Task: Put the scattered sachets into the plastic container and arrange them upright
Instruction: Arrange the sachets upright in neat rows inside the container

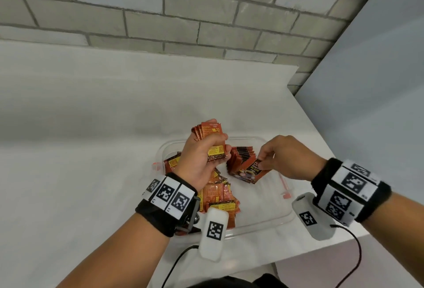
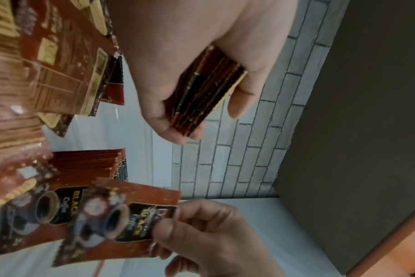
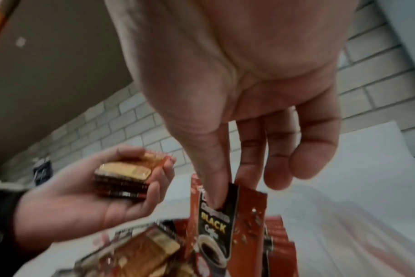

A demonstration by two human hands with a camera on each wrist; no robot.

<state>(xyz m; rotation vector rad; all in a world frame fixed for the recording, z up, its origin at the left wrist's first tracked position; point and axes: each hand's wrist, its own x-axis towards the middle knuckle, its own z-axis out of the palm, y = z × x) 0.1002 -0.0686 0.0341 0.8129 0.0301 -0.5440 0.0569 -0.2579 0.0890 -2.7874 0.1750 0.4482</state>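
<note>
My right hand (image 1: 278,156) pinches one black coffee sachet (image 1: 252,171); I should stand it flush against the upright row (image 1: 243,156) while my left hand (image 1: 202,156) grips the spare stack (image 1: 210,132).

I count my two hands, the left hand (image 1: 202,156) gripping one stack of sachets (image 1: 210,137) too tight to number, the right hand (image 1: 284,156) pinching one single sachet (image 1: 253,169), plus one upright row (image 1: 241,156), one loose pile (image 1: 218,198), one plastic container (image 1: 270,216).

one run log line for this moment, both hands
left hand: grips sachet stack | right hand: pinches single sachet at upright row | container: loose sachets remain
</note>
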